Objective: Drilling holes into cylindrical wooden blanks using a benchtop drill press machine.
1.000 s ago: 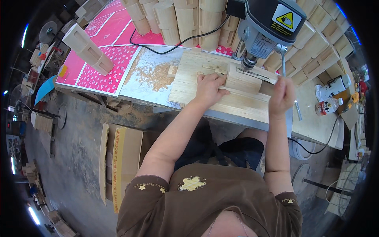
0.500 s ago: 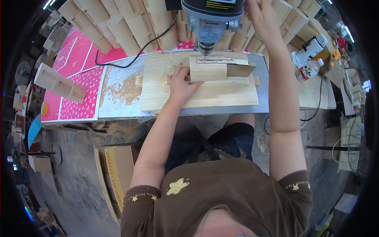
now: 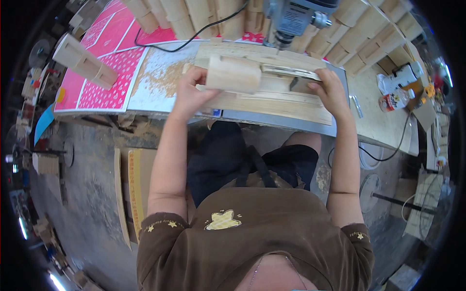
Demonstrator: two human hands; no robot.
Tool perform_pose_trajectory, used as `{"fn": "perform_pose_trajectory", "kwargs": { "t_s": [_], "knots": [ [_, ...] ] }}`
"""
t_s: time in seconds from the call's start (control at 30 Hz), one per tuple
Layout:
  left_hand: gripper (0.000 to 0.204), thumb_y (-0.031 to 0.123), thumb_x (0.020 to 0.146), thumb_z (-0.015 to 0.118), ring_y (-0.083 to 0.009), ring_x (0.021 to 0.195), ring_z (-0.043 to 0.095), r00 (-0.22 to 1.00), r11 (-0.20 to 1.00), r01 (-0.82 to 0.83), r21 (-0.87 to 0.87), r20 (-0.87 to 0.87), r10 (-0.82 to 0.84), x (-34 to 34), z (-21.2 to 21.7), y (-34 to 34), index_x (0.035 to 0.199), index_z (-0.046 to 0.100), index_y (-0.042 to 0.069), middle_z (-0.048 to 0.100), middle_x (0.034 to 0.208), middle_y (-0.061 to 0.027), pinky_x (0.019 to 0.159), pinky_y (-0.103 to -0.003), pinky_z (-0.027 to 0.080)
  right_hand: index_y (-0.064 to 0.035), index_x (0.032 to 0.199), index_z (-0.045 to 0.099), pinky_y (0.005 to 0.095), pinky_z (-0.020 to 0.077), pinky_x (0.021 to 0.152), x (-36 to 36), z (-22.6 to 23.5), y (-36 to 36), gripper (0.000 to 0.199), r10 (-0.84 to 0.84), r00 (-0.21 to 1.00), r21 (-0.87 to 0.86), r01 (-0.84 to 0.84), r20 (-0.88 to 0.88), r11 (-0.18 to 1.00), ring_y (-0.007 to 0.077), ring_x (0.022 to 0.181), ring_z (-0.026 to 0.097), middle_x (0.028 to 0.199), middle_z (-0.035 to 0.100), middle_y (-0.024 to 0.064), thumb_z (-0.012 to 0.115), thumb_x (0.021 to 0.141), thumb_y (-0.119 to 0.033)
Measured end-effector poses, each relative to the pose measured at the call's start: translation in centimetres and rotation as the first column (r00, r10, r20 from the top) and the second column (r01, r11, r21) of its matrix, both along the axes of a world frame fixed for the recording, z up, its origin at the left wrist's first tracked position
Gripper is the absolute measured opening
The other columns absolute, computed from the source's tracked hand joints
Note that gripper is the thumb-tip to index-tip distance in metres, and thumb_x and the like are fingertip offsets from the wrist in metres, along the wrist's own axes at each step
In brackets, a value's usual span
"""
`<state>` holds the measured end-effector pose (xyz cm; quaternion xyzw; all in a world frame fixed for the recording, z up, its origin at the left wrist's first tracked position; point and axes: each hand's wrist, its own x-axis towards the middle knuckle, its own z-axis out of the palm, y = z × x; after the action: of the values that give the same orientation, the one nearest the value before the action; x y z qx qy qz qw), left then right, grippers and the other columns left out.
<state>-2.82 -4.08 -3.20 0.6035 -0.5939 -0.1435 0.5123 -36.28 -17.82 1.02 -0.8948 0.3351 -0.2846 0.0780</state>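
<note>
My left hand (image 3: 191, 94) grips the left end of a pale wooden cylinder (image 3: 234, 73), thumb underneath and fingers behind; the cylinder is slightly blurred. At the other side, my right hand (image 3: 331, 92) is closed on the right end of a thin slotted plate (image 3: 291, 72), which lies beside the cylinder above the wooden base board (image 3: 286, 109). A dark curved piece (image 3: 294, 83) shows beneath the plate. Behind them stands a drill press (image 3: 293, 22), its chuck (image 3: 283, 40) above the far edge of the board, touched by neither hand.
Stacked wooden cylinders (image 3: 182, 19) line the back of the table. One notched cylinder (image 3: 85, 61) stands on the pink patterned sheet (image 3: 116, 65), near scattered sawdust (image 3: 162, 77). A bottle (image 3: 395, 100) and a black cable (image 3: 204, 30) are nearby. A cardboard box (image 3: 141, 189) sits below.
My right hand has come down from beside the drill press onto the plate's right end. My left hand has drawn the cylinder leftward, away from under the chuck. The view has shifted.
</note>
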Motion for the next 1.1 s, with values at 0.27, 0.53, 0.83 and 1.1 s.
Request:
{"fn": "perform_pose_trajectory", "kwargs": {
  "t_s": [0.27,0.53,0.83,1.1],
  "knots": [
    [0.030,0.028,0.077,0.073,-0.0091,0.063,0.060,0.642,0.933,0.005,0.361,-0.716,0.273,2.8,5.4,4.5,0.088,0.066,0.001,0.066,0.080,-0.0062,0.058,-0.022,0.047,-0.0028,0.097,0.058,0.0388,0.0418,0.076,-0.3,-0.1,1.7,0.030,-0.011,1.000,0.051,0.011,0.007,0.999,0.0332,0.087,0.052,0.089,0.059,0.0125,0.071,0.072,-0.013],
    [0.034,0.029,0.077,0.074,-0.0098,0.052,0.056,0.644,0.917,0.005,0.399,-0.703,0.302,-0.7,4.9,3.3,0.085,0.066,-0.003,0.064,0.068,-0.0058,0.047,-0.022,0.043,-0.0034,0.098,0.058,0.0398,0.0420,0.077,0.4,-0.1,1.6,0.033,0.015,1.000,0.009,-0.015,0.009,1.000,0.0333,0.089,0.052,0.090,0.058,0.0126,0.072,0.071,-0.014],
    [0.039,0.011,0.058,0.084,-0.0235,0.110,0.049,0.902,0.905,-0.426,-0.007,-0.086,0.424,5.2,6.8,6.6,0.084,0.059,-0.003,0.041,0.124,-0.0116,0.085,-0.032,0.048,-0.0032,0.098,0.057,0.0404,0.0415,0.075,-0.1,-0.6,2.0,0.037,-0.041,0.999,-0.021,0.041,-0.014,0.999,0.0343,0.086,0.051,0.089,0.055,0.0135,0.073,0.067,-0.014],
    [0.062,0.009,0.056,0.084,-0.0292,0.118,0.044,0.763,0.796,-0.600,-0.080,0.245,0.599,7.6,-0.2,8.8,0.107,0.051,0.003,0.033,0.131,-0.0169,0.094,-0.038,0.044,-0.0024,0.097,0.055,0.0403,0.0405,0.074,0.5,-0.3,2.5,0.038,-0.031,0.999,-0.036,0.031,0.009,0.999,0.0342,0.085,0.049,0.087,0.053,0.0139,0.074,0.064,-0.011]
  ]
}}
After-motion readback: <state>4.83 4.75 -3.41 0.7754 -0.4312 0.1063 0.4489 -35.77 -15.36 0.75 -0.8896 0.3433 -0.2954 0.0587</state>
